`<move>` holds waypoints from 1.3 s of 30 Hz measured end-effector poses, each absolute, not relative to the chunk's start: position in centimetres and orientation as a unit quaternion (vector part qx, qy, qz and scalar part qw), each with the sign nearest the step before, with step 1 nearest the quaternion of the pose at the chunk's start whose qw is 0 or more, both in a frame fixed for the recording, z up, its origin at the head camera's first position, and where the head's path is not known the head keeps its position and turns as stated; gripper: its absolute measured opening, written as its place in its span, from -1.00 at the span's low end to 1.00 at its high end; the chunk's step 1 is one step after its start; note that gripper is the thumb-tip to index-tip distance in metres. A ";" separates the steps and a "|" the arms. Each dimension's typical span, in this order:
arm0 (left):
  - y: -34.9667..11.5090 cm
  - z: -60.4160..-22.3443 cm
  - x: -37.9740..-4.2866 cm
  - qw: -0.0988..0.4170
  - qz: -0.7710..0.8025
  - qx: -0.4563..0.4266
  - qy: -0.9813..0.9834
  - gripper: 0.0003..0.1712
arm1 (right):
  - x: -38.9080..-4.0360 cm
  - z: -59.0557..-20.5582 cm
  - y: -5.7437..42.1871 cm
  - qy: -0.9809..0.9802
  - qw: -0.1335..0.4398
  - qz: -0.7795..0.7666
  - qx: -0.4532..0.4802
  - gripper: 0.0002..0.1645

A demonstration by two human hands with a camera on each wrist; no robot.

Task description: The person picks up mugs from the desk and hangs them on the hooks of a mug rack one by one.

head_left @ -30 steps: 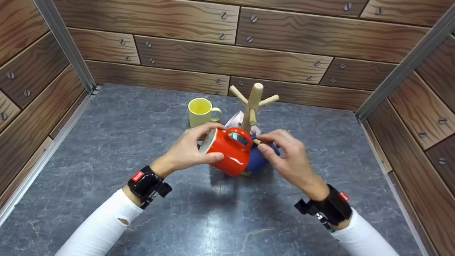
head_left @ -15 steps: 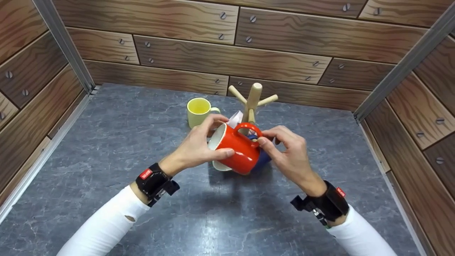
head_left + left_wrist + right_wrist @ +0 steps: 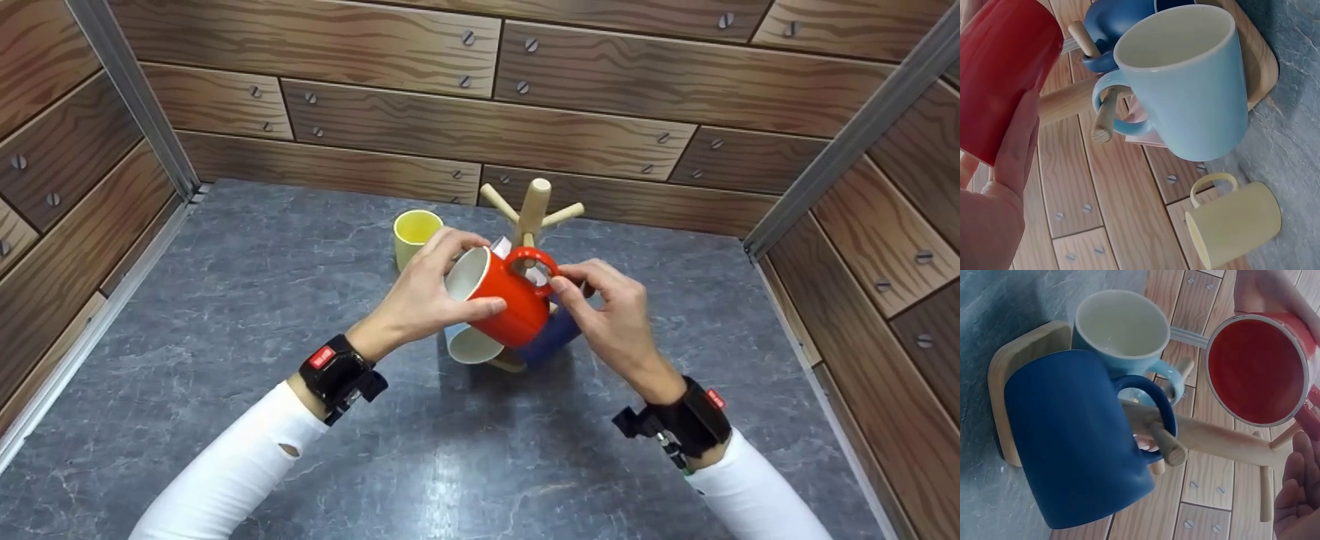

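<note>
My left hand (image 3: 427,296) grips a red mug (image 3: 514,307) round its body, thumb along the near side. The mug is tilted, its white-lined mouth facing left. At its handle, my right hand (image 3: 619,315) pinches with thumb and forefinger. Behind stands a wooden mug tree (image 3: 535,206); one upper peg shows through the handle loop in the head view. On lower pegs hang a dark blue mug (image 3: 1072,439) and a light blue mug (image 3: 1196,101) by their handles. A pale pink mug (image 3: 1139,119) is mostly hidden behind the light blue one.
A yellow mug (image 3: 409,236) stands upright on the grey marbled tabletop (image 3: 322,225), left of the tree and partly behind my left hand. The tree's wooden base (image 3: 1000,382) lies under the hanging mugs. Wood-patterned walls (image 3: 390,112) enclose the back and sides.
My left hand has carried the red mug right and upward toward the tree's upper peg. My right fingers have gone from the lower peg to the mug's handle. The light blue mug has come into view.
</note>
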State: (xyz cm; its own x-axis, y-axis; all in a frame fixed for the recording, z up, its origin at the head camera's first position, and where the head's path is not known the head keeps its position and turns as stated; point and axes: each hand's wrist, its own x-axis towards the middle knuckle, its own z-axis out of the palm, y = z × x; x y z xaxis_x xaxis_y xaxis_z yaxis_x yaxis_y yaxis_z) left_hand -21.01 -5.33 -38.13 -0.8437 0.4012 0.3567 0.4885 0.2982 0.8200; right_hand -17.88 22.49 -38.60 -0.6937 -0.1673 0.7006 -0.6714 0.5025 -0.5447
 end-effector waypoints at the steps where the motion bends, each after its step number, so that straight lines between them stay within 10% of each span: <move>1: -5.3 -38.2 -21.1 0.042 -0.525 -0.274 -0.805 -0.07 | -18.0 -38.7 22.5 -0.817 0.294 0.426 0.255 -0.88; 39: -4.8 -38.4 -22.6 0.016 -0.511 -0.238 -0.826 -0.06 | -19.9 -38.6 22.4 -0.843 0.264 0.423 0.202 -0.85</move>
State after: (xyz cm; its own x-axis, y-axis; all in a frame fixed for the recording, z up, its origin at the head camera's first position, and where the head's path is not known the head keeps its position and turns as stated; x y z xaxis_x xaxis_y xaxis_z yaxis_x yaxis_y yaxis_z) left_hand -22.57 -4.76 -38.44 -0.8865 0.3762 0.2695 0.4091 0.3645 0.8365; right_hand -19.91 22.36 -38.57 -0.7794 -0.1170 0.6154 -0.5632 0.5610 -0.6066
